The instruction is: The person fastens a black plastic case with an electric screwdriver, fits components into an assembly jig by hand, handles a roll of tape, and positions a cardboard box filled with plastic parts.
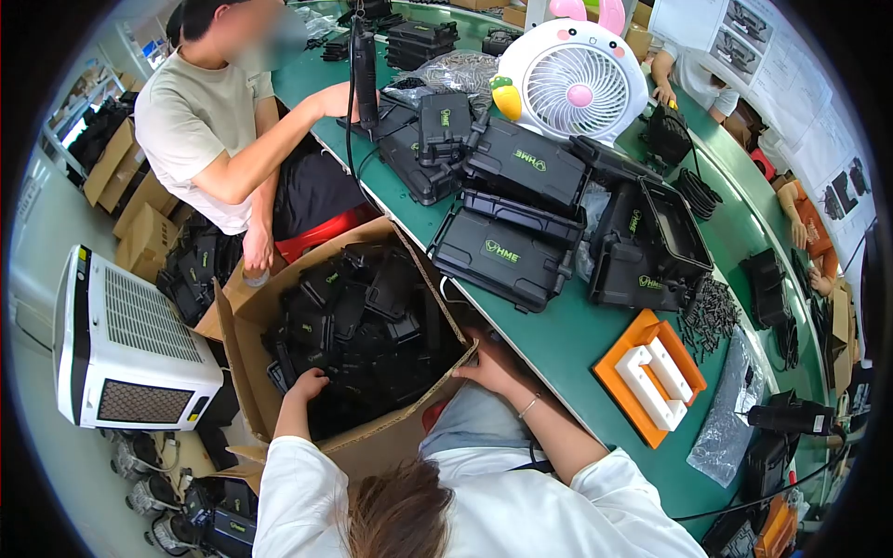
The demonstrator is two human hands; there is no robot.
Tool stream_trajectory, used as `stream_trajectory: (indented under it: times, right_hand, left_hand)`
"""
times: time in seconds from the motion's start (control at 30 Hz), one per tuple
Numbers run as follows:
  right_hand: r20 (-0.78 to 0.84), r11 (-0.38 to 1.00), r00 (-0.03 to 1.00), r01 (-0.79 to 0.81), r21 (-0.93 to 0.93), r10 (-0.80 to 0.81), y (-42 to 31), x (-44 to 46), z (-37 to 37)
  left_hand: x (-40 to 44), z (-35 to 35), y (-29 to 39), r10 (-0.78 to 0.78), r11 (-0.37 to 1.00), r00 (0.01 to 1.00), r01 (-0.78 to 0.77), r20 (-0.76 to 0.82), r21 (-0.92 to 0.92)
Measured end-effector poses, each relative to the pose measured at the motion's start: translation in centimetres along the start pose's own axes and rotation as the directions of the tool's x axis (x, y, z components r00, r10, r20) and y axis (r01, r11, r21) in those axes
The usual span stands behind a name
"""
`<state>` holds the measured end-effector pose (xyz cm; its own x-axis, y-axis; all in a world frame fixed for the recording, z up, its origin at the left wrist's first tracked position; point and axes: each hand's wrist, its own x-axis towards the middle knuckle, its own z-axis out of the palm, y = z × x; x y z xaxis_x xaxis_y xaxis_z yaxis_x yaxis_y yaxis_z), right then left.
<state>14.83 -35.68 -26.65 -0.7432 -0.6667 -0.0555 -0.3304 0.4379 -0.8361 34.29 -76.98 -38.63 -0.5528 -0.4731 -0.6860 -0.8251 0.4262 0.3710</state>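
Note:
My left hand (308,384) reaches into an open cardboard box (244,358), its fingers curled at the black plastic cases (346,316) piled inside. The fingertips seem closed on one case, though the dark pile partly hides the contact. On the box's near right corner rests my right hand (486,369), thumb and fingers around the cardboard edge. Some cases in the pile carry small green marks. Beside the box, on the green table, lies a larger black case (502,254) with a green HME logo.
A co-worker (209,130) sits at the far left. More black cases (530,166), a rabbit-shaped fan (579,88), an orange fixture (619,372) with white blocks, and a screw pile (712,316) occupy the table (558,349). An air cooler (135,339) stands left of the box.

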Motion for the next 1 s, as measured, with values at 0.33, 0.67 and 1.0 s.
stream_trajectory:
  times: [0.33, 0.67, 1.0]
  right_hand:
    - [-0.005, 1.000, 1.000, 0.002, 0.006, -0.002, 0.7, 0.0, 0.5]
    - [0.005, 1.000, 1.000, 0.015, -0.004, -0.015, 0.9, 0.1, 0.5]
    - [-0.006, 1.000, 1.000, 0.023, 0.011, -0.023, 1.4, 0.2, 0.7]
  left_hand:
    - [0.2, 0.2, -0.3, 0.023, 1.000, 1.000, -0.023, -0.009, 0.019]
    - [1.5, 0.6, -1.4, 0.015, 1.000, 1.000, -0.015, 0.012, -0.001]
    - [1.0, 0.6, -0.9, 0.004, 1.000, 1.000, -0.004, 0.015, -0.009]
